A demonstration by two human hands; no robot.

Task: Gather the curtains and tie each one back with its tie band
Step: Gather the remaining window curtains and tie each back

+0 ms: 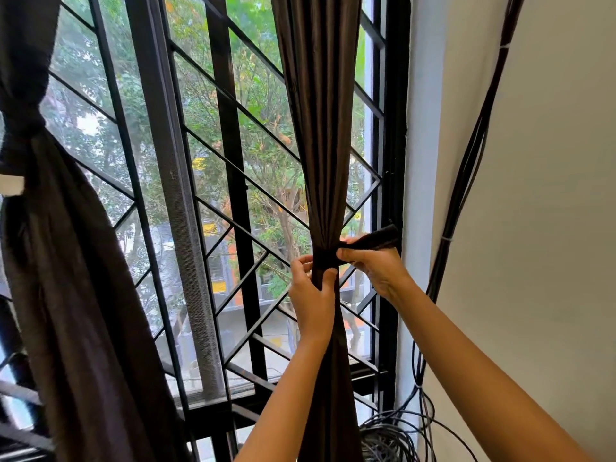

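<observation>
The left hand (312,288) grips the gathered right curtain (321,128) just below its tie band (326,258), whose loose end the right hand (373,265) pinches.

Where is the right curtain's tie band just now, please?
In the head view, the tie band is wrapped round the gathered right curtain, just above the left hand, its free end pinched in the right hand.

A tall window (176,195) with a black diagonal-barred grille (230,145) spans nine to one o'clock, with green trees (260,168) and daylight behind it. At three o'clock a pale wall (550,195) carries black cables (466,168), coiled at five o'clock.
</observation>
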